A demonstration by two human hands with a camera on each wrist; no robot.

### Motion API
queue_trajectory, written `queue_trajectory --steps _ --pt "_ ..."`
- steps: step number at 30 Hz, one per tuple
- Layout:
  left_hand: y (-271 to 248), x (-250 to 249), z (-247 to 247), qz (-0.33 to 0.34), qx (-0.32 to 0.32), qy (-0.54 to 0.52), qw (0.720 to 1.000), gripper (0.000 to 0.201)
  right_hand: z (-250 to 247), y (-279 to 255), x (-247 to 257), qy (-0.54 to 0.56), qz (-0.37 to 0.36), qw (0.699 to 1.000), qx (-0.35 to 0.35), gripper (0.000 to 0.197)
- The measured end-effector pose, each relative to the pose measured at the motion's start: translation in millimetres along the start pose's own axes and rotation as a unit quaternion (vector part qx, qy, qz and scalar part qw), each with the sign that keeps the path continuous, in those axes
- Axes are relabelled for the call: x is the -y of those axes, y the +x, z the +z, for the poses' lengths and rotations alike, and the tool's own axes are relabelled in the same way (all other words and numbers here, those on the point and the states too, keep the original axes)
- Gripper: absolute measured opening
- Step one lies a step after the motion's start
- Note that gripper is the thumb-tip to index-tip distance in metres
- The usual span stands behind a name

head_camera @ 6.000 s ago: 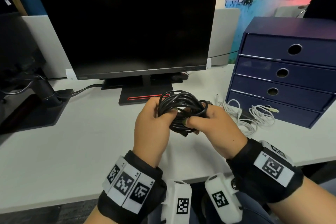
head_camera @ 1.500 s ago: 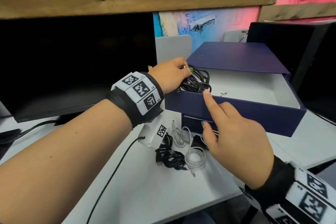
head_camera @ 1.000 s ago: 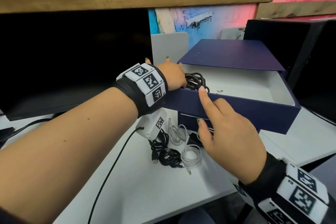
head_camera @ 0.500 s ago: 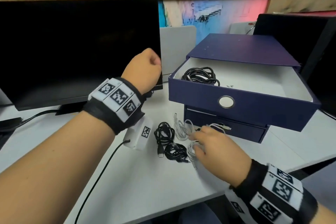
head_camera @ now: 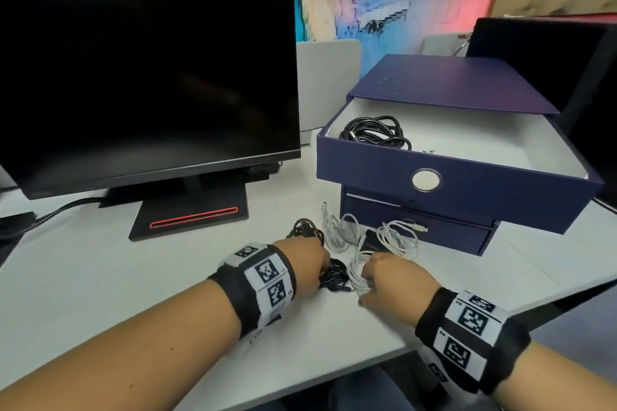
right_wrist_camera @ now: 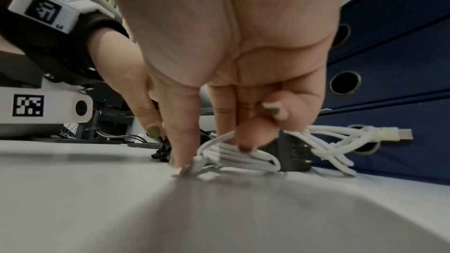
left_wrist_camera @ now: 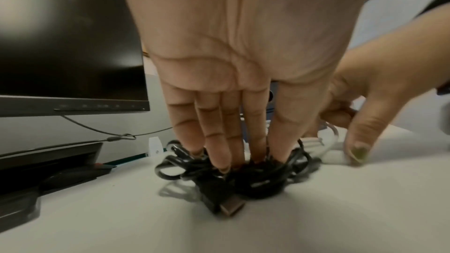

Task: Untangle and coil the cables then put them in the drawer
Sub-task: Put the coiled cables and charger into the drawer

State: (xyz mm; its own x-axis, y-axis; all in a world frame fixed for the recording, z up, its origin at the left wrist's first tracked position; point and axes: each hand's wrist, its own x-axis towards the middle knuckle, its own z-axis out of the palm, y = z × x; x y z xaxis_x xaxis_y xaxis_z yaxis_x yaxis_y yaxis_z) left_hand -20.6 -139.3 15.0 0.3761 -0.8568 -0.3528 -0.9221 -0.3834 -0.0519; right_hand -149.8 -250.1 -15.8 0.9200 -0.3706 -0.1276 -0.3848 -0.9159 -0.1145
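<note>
A tangled black cable bundle lies on the white desk under the left hand's straight fingertips, while the right hand pinches a coiled white cable.

A coiled cable is lying in the open drawer. Loose cables are lying on the desk before that drawer; a monitor is standing to its left.

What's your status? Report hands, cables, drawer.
Left hand fingers down on the black cable, grip unclear. Right hand pinching the white cable on the desk. One black coil in the open drawer. Other white cables tangled alongside.
</note>
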Motion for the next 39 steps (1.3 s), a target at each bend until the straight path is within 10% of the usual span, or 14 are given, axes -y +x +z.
queue_trajectory --steps 14,25,32,39 --pt "-36 -25 -8 0.068 -0.063 0.078 0.993 0.032 -5 -29 -1 0.029 0.021 0.999 -0.025 0.022" --pt "-156 -28 -121 0.132 -0.288 -0.042 0.947 0.023 -79 -77 18 0.147 -0.086 0.983 -0.069 0.012" --pt "-145 -3 -171 0.028 -0.487 -0.046 0.871 0.034 -147 -135 17 0.199 -0.103 0.959 -0.174 0.023" --pt "-91 -10 -177 0.038 -0.457 -0.031 0.888 0.035 -201 -142 -40 0.231 -0.009 0.904 -0.359 0.04"
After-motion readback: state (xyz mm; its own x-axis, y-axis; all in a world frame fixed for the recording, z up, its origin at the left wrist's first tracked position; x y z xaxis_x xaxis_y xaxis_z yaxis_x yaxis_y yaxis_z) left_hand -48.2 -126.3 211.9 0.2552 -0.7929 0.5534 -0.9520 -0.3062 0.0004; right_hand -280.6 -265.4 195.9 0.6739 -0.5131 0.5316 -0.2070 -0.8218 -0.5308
